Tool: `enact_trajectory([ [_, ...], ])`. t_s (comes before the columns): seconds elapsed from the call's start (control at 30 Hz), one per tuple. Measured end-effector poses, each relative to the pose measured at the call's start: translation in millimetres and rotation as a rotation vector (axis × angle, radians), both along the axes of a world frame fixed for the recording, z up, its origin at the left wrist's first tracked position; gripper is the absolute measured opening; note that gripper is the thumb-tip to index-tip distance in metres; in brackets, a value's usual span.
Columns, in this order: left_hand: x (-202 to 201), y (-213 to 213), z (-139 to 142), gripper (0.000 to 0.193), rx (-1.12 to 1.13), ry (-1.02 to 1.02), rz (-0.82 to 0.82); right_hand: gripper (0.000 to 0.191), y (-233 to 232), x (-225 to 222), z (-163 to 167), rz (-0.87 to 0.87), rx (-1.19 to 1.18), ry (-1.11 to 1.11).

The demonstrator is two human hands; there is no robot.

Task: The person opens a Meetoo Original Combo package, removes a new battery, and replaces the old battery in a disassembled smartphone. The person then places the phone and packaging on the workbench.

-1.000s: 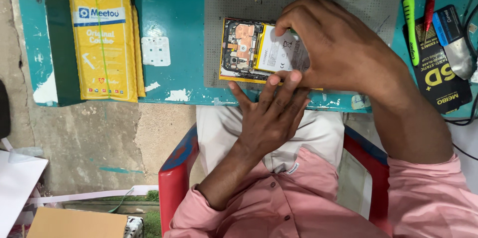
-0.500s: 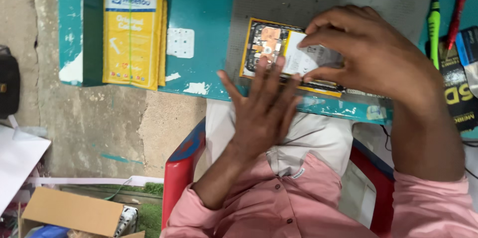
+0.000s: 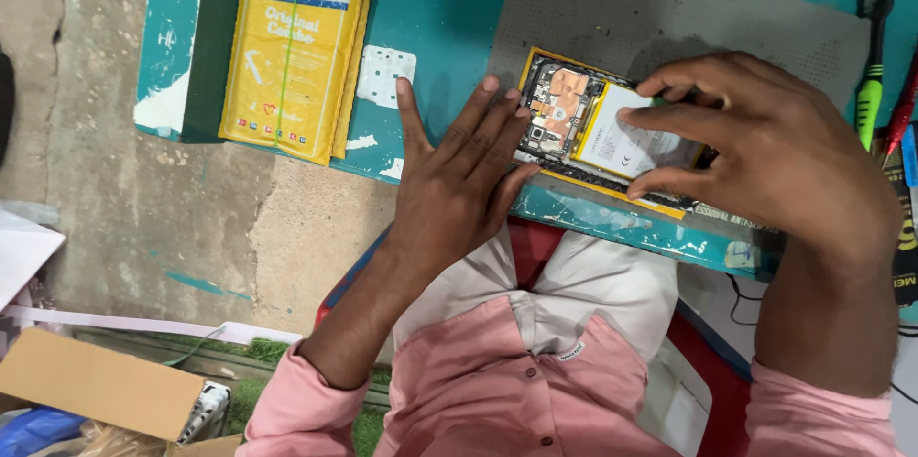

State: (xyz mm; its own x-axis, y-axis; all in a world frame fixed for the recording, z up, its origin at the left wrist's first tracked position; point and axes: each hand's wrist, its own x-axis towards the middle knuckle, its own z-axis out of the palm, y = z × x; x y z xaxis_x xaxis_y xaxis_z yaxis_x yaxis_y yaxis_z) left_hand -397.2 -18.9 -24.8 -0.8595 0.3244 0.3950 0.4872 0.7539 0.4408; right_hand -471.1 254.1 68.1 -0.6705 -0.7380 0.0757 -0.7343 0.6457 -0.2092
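1. One teal surface point(image 3: 449, 8) fills the upper part of the view, its paint chipped along the near edge.
2. On it lies a grey perforated mat point(image 3: 660, 17), and left of the mat a yellow flat package point(image 3: 287, 46) with a small white plate point(image 3: 385, 75) just beside it.
3. The opened phone point(image 3: 598, 127), yellow-rimmed with its board and white battery bared, lies on the mat's near edge.
4. The left hand point(image 3: 454, 184) lies flat and spread, fingertips touching the phone's left end.
5. The right hand point(image 3: 765, 146) arches over the phone's right half, fingers pinching at the battery.
6. A green-handled brush point(image 3: 870, 84) lies near the right edge.
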Motion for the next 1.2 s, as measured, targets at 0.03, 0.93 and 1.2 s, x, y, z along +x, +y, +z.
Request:
enact_trajectory([
  [0.03, -1, -1, -2, 0.046, 0.000, 0.010, 0.000, 0.060, -1, -1, -1, 0.001, 0.010, 0.000],
  [0.93, -13, -21, -29, 0.051, -0.022, 0.072, 0.026, 0.057, -34, -9, -15, -0.090, 0.158, 0.003],
  [1.2, -12, -19, -30, 0.051, -0.029, 0.093, 0.048, 0.065, -33, -11, -14, -0.092, 0.103, -0.046],
])
